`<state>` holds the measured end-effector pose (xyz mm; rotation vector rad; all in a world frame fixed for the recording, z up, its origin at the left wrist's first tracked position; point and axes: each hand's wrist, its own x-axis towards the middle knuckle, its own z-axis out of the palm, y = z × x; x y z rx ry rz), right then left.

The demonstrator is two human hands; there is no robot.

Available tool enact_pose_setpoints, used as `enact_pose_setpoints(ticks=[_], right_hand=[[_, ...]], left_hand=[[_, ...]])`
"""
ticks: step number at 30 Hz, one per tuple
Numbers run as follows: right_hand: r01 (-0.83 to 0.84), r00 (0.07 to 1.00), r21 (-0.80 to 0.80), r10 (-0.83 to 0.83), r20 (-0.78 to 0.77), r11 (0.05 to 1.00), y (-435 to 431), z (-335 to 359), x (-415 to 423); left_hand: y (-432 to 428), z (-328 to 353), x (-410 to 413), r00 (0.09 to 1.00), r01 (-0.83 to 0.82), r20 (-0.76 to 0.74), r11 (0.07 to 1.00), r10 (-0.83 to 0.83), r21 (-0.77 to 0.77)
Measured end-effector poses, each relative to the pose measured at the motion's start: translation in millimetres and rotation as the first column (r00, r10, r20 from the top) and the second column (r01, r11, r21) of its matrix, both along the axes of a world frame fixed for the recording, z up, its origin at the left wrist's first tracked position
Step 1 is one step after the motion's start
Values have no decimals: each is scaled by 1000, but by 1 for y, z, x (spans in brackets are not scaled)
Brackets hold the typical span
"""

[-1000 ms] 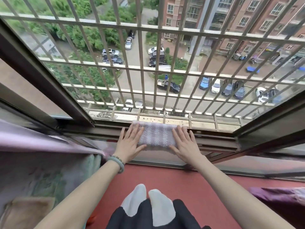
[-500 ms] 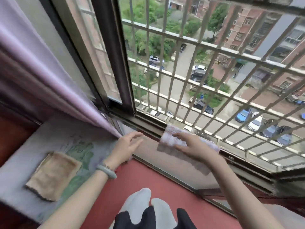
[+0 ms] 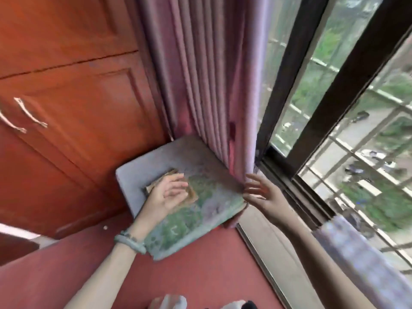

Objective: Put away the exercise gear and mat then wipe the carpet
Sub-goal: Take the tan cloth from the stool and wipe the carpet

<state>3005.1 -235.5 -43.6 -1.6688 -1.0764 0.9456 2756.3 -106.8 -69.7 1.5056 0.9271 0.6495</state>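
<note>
Two hands are out over the corner by the window. The left hand point(image 3: 169, 194) lies palm down on a brown cloth point(image 3: 193, 195), its grip slack: the fingers are loosely bent on the fabric, and none can be seen curling under it. The cloth lies flat near the middle of a grey cushion point(image 3: 205, 170) with a green print. A pale bracelet point(image 3: 131, 241) circles the left wrist.

The right hand point(image 3: 265, 195) holds nothing; its grip is wide, fingers spread, just beside the cushion's near corner and the hem of a mauve curtain point(image 3: 200, 85) that hangs down onto the cushion's back edge. The right forearm crosses a pale sill point(image 3: 263, 237).

A striped lilac-and-white cloth point(image 3: 356, 253), blurred, lies along the window edge at the lower right. The cushion rests on a red surface point(image 3: 200, 275), in the corner against a reddish wood cabinet point(image 3: 78, 97) with two metal handles point(image 3: 30, 112). A dark window frame point(image 3: 347, 63) and pale bars point(image 3: 356, 150) stand to the right.
</note>
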Motion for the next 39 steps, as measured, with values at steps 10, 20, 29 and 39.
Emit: enact_pose_setpoints(ticks=[10,20,29,39], right_hand=[[28,995,44,-24,-95,999,86,-13,-172],[147,976,64,-134,-172,987,133,-20,-279],[276,940,54,-257,-225,960,186,-32,-285],[488,838,-4,-469,-279,873,239,-57,-256]], left_hand=[[59,3,-182,999,-36,5,999,36,-21],[129,-2,-279,999,43,-5,998,-43,-48],[201,-12,-270,988,149,-33,985,-152,-84],[304,-29,-205,922,346,-151,934,-356,-89]])
